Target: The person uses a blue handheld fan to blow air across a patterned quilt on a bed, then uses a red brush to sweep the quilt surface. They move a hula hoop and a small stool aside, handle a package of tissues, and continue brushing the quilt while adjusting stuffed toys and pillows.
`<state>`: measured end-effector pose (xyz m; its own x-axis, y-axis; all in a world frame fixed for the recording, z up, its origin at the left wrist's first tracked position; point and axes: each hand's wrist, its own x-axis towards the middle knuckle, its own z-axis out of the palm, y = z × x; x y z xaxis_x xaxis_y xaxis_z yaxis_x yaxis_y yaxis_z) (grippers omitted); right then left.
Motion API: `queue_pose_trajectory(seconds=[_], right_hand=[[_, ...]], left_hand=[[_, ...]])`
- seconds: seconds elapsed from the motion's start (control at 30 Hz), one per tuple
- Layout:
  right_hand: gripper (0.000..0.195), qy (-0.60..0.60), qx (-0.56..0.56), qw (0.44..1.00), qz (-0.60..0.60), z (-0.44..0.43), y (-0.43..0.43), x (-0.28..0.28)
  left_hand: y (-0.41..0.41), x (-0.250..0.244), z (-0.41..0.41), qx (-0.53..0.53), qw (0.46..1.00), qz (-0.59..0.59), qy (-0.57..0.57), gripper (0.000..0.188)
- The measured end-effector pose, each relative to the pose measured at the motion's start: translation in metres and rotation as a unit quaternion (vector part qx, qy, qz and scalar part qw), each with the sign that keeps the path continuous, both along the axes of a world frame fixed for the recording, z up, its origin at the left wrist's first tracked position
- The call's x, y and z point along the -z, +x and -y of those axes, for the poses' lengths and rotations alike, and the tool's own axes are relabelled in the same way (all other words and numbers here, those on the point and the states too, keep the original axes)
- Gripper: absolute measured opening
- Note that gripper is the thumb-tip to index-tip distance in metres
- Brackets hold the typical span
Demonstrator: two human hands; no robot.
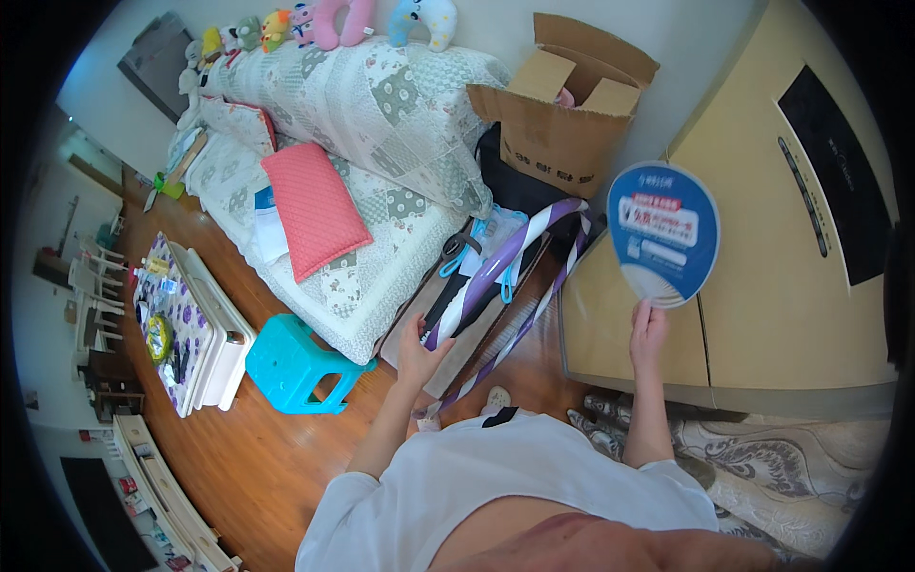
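My left hand (420, 355) is around a purple-and-white striped hula hoop (488, 270), its thumb and fingers on either side of the tube. The hoop stands tilted, its lower edge close to my feet and part of it hidden behind my hand and forearm. A round blue-and-white hand fan (665, 229) with printed writing is raised in my right hand (648, 332), which grips it at its narrow lower end. Behind the fan are the pale yellow doors of an appliance (772, 322). Below the hoop's upper arc lie light-blue cords (507, 282) and dark items on the sofa's armrest (457, 365).
A quilt-covered sofa (400, 279) holds a coral pillow (318, 211). An open cardboard box (550, 143) stands beyond the hoop. A turquoise plastic stool (286, 365) is left of me, near a coffee table (214, 357). A patterned curtain (772, 457) hangs at the right.
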<state>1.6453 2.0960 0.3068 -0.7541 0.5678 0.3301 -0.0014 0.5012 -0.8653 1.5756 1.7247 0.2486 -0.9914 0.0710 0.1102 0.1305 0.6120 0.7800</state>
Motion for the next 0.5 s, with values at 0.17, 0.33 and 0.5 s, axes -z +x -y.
queue_pose_trajectory(seconds=[0.17,0.33,0.5], right_hand=[[0.022,0.044,0.013,0.991,-0.123,0.000,-0.086,-0.097],[0.018,-0.054,-0.056,0.994,-0.072,-0.036,-0.200,-0.151],[0.017,-0.240,-0.121,0.957,0.110,-0.074,-0.292,-0.190]], left_hand=[[0.008,-0.010,0.013,-0.029,0.999,-0.033,-0.002,0.067],[0.028,-0.009,0.035,-0.071,0.997,-0.036,-0.004,0.064],[0.058,0.003,0.064,-0.108,0.993,-0.039,-0.020,0.058]])
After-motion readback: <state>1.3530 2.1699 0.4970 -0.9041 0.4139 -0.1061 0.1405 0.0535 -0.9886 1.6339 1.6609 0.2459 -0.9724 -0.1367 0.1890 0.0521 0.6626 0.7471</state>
